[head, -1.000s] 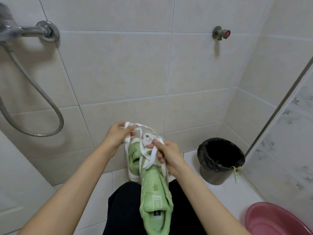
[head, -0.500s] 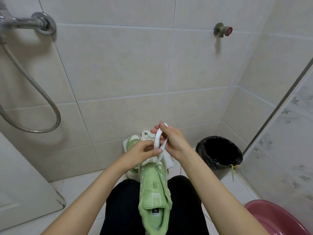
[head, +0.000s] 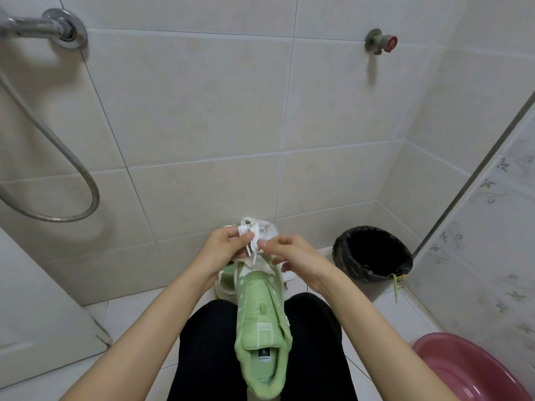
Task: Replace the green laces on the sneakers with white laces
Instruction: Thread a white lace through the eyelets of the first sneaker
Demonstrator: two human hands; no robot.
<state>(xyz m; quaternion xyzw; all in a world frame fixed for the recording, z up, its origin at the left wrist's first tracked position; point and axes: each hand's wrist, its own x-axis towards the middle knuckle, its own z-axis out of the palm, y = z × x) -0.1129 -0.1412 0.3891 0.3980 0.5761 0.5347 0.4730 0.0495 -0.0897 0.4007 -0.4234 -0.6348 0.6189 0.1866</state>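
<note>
A light green sneaker [head: 262, 322] lies between my black-clad knees, heel toward me, toe pointing at the wall. A bunched white lace [head: 256, 235] sits above its toe. My left hand [head: 223, 250] pinches the lace from the left and my right hand [head: 289, 254] pinches it from the right, fingertips almost meeting. A second green sneaker [head: 227, 280] stands on the floor behind, mostly hidden by my hands and the first shoe. A green lace [head: 395, 286] hangs over the rim of the bin.
A black-lined bin [head: 373, 253] stands in the corner at right. A pink basin [head: 469, 369] sits at the bottom right. A shower hose [head: 58, 146] loops down the left wall, and a red-capped tap [head: 380, 43] sticks out higher up.
My hands came together at the shoe's toe. The long lace loops seen a second ago are now gathered into a small bunch between my fingertips.
</note>
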